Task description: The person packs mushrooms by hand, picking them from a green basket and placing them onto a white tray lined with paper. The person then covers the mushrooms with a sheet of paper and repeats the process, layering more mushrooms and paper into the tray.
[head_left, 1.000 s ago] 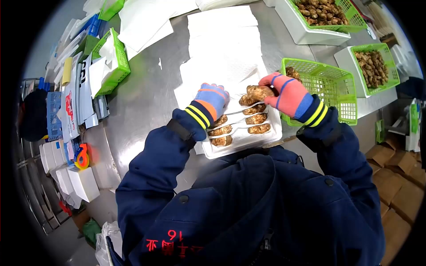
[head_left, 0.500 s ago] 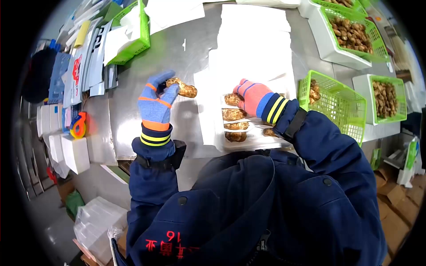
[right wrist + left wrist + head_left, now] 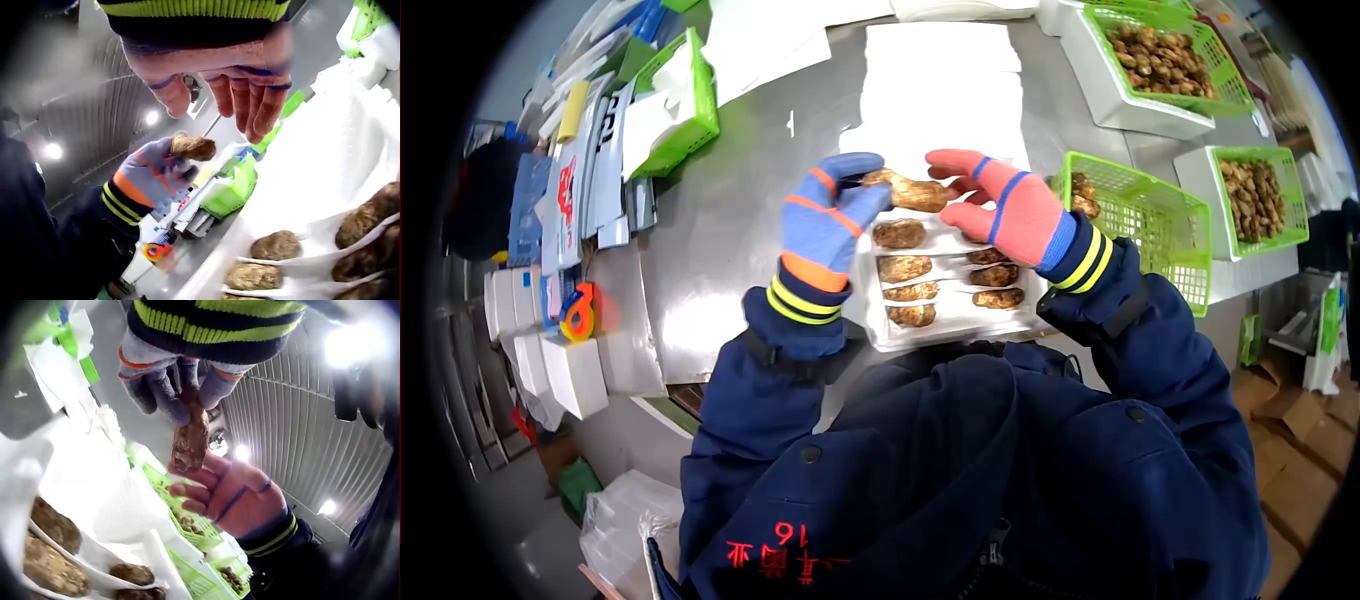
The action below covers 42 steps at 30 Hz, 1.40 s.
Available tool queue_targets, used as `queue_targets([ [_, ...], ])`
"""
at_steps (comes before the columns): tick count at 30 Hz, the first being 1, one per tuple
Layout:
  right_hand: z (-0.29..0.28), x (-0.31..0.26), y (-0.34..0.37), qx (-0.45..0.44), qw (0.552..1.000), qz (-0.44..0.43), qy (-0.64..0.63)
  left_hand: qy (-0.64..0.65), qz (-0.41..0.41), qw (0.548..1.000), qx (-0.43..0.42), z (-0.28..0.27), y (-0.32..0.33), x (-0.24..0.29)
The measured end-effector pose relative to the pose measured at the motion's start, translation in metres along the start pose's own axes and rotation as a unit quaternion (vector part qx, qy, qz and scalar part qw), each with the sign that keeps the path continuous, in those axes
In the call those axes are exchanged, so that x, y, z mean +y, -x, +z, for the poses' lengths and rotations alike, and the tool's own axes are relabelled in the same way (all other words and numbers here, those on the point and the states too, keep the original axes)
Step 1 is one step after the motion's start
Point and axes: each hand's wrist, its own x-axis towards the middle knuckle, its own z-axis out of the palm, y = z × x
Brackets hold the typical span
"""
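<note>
Over the back of a white tray [image 3: 960, 322], my gloved left hand [image 3: 825, 215] pinches a brown mushroom [image 3: 915, 193] by one end. The mushroom lies roughly level in the head view and points toward my right hand [image 3: 1015, 210]. That hand, in a pink glove, is spread with its fingertips close to the mushroom's free end. In the left wrist view the right palm [image 3: 244, 497] is bare of anything. More mushrooms [image 3: 904, 267] lie in two columns in the tray, parted by folded white strips. The right hand hides part of the right column.
Right of the tray stands a green basket [image 3: 1170, 225] with a few mushrooms. Fuller green baskets [image 3: 1160, 60] sit on white boxes farther right. White paper sheets [image 3: 940, 80] lie behind the tray. At the left are a green basket [image 3: 685, 130] of paper and a tape dispenser [image 3: 578, 312].
My left hand has brought its mushroom from the left back over the tray. My right hand, which held a mushroom a second ago and then reached into the tray, has lifted with fingers spread.
</note>
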Motion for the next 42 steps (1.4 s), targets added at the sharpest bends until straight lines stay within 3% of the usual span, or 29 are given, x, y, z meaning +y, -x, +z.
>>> queue_targets([
  [2,-0.008,0.002,0.005,0.017,0.999,0.033,-0.029,0.008,0.006,0.999,-0.039,0.032,-0.009,0.011],
  [3,-0.021,-0.003,0.011,0.016,0.993,0.095,-0.064,0.011,-0.003,0.998,-0.055,0.042,-0.014,0.013],
  [5,-0.043,0.009,0.024,0.06,0.995,0.059,-0.054,0.021,-0.012,0.992,-0.12,0.056,-0.022,0.01],
  [7,-0.069,0.022,0.037,0.103,0.99,0.092,-0.035,-0.029,0.025,0.987,-0.158,0.054,-0.028,-0.007],
  [9,-0.088,0.046,0.049,0.162,0.975,0.101,-0.109,-0.297,0.169,0.919,-0.195,0.031,-0.037,-0.044],
  [11,-0.095,0.041,0.056,0.145,0.972,0.141,-0.119,-0.574,0.143,0.753,-0.289,0.023,-0.034,-0.051],
  [14,-0.087,0.043,0.052,0.086,0.976,0.138,-0.144,-0.619,0.161,0.715,-0.283,0.014,-0.028,-0.079],
  [17,-0.07,0.043,0.035,0.011,0.977,0.129,-0.167,-0.629,0.165,0.712,-0.266,0.014,-0.018,-0.082],
  [21,-0.048,0.061,0.005,-0.064,0.947,0.206,-0.24,-0.607,0.185,0.739,-0.225,0.009,-0.005,-0.083],
  [25,-0.017,0.073,-0.017,-0.017,0.925,0.234,-0.3,-0.597,0.229,0.753,-0.155,0.011,0.009,-0.093],
  [28,0.001,0.069,-0.036,-0.025,0.96,0.212,-0.18,-0.587,0.204,0.77,-0.144,0.013,0.013,-0.094],
  [30,0.013,0.07,-0.049,-0.016,0.986,0.166,0.006,-0.589,0.187,0.771,-0.153,0.013,0.013,-0.091],
  [33,0.021,0.041,-0.063,-0.01,0.952,0.1,0.288,-0.583,0.214,0.773,-0.133,0.012,0.015,-0.095],
  [35,0.029,0.03,-0.073,-0.092,0.9,0.075,0.419,-0.595,0.193,0.767,-0.142,0.013,0.016,-0.095],
  [37,0.046,0.038,-0.083,-0.084,0.872,0.038,0.481,-0.603,0.184,0.763,-0.143,0.015,0.016,-0.095],
  [38,0.053,0.038,-0.088,-0.111,0.861,0.064,0.492,-0.605,0.185,0.761,-0.14,0.015,0.018,-0.094],
  [41,0.053,0.036,-0.096,-0.147,0.917,0.1,0.357,-0.599,0.191,0.767,-0.129,0.014,0.02,-0.095],
  [42,0.051,0.049,-0.095,-0.087,0.947,0.056,0.305,-0.592,0.196,0.772,-0.121,0.014,0.021,-0.097],
])
